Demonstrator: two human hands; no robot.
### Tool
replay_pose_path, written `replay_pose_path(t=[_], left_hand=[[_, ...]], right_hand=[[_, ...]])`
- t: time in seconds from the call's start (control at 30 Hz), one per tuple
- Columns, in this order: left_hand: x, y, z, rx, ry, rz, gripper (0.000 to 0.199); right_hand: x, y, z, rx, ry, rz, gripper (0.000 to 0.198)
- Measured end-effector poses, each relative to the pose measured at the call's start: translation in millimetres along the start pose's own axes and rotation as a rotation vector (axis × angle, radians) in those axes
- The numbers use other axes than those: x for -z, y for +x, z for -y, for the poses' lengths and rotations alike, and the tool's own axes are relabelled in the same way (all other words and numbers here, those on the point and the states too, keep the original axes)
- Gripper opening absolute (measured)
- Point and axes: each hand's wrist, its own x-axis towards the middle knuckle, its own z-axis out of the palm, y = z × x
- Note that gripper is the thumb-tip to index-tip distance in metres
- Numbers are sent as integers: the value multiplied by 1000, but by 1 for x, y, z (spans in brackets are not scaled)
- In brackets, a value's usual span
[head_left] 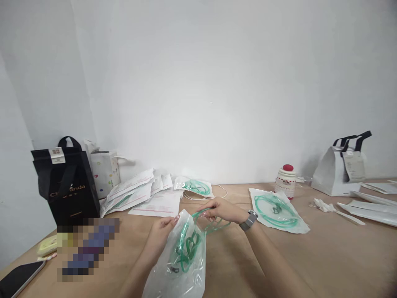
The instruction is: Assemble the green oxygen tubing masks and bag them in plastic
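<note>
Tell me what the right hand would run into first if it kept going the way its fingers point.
The right hand points left, toward the left hand at the mouth of the clear bag. It would likely meet the bag's top edge or those fingers first; depth is unclear.

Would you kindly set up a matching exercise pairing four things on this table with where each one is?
Things:
1. black bag
2. phone
3. white bag
4. green tubing

Places:
A. far right, by the wall
B. between the left hand and the right hand
C. far left, standing upright
D. near left corner, lying flat

Pairs: 1-C, 2-D, 3-A, 4-B
</note>
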Motion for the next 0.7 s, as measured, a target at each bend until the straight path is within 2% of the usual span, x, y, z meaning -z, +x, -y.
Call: replay_pose_path(t=[0.13,0.23,0.3,0.43,0.53,0.63,0.7], left_hand=[[-14,-3,-3,-13,8,55,34],[-19,-4,-1,-9,43,26,34],[-16,-3,2,-1,46,1,34],[-5,2,4,20,-4,-12,36],[-2,1,0,25,-56,10,36],[-8,-2,-2,30,-85,51,34],[-15,-3,-1,39,-74,60,33]], right_hand=[[-17,9,-7,-77,-46,75,18],[-36,17,-8,-121,-69,142,12],[-43,21,-7,-112,-70,130,13],[-28,13,2,-22,-46,9,23],[-7,-1,7,23,4,40,28],[0,-5,3,-21,65,77,28],[-7,0,-3,-69,69,67,22]])
